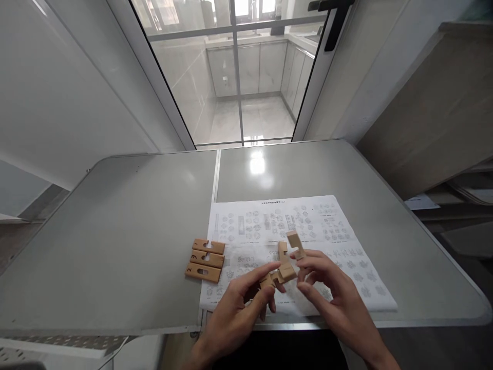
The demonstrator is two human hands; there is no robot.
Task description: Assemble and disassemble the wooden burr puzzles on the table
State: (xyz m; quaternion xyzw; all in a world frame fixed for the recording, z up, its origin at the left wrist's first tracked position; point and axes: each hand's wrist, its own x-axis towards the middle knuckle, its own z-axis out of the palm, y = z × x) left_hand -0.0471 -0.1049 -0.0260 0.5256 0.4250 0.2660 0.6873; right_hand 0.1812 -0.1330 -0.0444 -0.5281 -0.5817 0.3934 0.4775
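My left hand [242,303] is closed on a joined pair of notched wooden puzzle pieces [285,271], one lying across and the other pointing away from me. Beside it, my right hand [339,293] pinches a single notched wooden puzzle piece [295,241] by its lower end, tilted upward and close to the joined pair. Whether the pieces touch I cannot tell. Under both hands lies a printed instruction sheet [254,221] with rows of small diagrams. Three flat wooden pieces [204,259] with slots and burned numbers lie stacked edge to edge at the sheet's left side.
The grey folding table [127,231] has a metal seam down its middle and a metal rim. Beyond its far edge stands a glass door [239,77] with a black handle [335,20]. At right is a wooden shelf unit [435,103].
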